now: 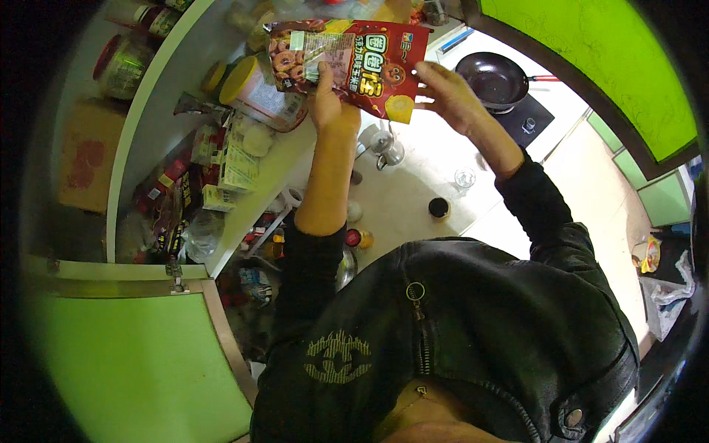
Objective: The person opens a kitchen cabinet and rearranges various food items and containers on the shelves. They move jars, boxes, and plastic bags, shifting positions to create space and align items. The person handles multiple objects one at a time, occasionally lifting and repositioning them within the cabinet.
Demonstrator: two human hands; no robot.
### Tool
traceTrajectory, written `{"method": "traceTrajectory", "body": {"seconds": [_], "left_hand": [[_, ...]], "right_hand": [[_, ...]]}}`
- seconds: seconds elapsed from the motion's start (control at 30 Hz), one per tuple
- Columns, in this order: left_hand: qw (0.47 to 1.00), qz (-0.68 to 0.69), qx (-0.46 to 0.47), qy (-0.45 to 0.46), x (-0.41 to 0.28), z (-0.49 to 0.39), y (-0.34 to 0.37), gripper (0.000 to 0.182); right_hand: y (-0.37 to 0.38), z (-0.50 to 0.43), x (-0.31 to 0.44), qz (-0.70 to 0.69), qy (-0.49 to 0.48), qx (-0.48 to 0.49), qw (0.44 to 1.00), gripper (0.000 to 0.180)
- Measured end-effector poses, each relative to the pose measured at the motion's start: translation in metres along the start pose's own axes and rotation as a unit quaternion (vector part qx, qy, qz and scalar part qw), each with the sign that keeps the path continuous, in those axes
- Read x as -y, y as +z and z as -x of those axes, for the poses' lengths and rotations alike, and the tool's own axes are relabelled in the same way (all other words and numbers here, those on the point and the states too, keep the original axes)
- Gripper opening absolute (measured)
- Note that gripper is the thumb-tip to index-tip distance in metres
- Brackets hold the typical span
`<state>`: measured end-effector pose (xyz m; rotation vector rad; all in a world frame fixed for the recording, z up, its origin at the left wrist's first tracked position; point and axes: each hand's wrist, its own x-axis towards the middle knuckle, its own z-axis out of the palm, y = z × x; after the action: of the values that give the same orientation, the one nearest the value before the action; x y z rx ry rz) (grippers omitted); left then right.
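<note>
A red snack bag printed with ring-shaped cereal and a cartoon face is held up in front of the open cupboard. My left hand grips its lower edge, the thumb lying across the front; the other fingers are hidden behind the bag. At the bag's right edge is my right hand, its fingers spread and their tips at the edge. Behind the bag, a clear plastic jar with a yellow lid leans in the cupboard, close to my left hand.
Cartons and packets crowd the cupboard shelf. Below are a worktop with a metal pot, a drinking glass and a dark-topped jar. A wok sits on the hob. Green cupboard doors hang open.
</note>
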<state>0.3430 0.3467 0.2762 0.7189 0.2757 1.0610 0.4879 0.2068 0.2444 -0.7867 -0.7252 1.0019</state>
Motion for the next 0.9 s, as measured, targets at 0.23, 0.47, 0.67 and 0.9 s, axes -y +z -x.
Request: {"method": "traceTrajectory", "body": {"seconds": [0.23,0.47,0.67,0.9], "left_hand": [[0.999,0.004,0.031,-0.031,0.012,0.018,0.012,0.032],[0.961,-0.219,0.004,0.167,-0.016,0.056,0.023,0.067],[0.750,-0.563,0.130,0.323,-0.032,0.071,0.038,0.043],[0.697,-0.626,0.250,0.245,-0.020,0.122,0.066,0.023]], "right_hand": [[0.012,0.004,-0.021,-0.081,0.015,0.033,0.996,0.034],[-0.019,0.004,-0.028,-0.094,0.033,-0.001,0.995,0.033],[-0.031,0.008,-0.041,-0.162,0.099,0.008,0.982,0.036],[-0.041,0.017,-0.065,-0.248,0.086,0.050,0.964,0.034]]}}
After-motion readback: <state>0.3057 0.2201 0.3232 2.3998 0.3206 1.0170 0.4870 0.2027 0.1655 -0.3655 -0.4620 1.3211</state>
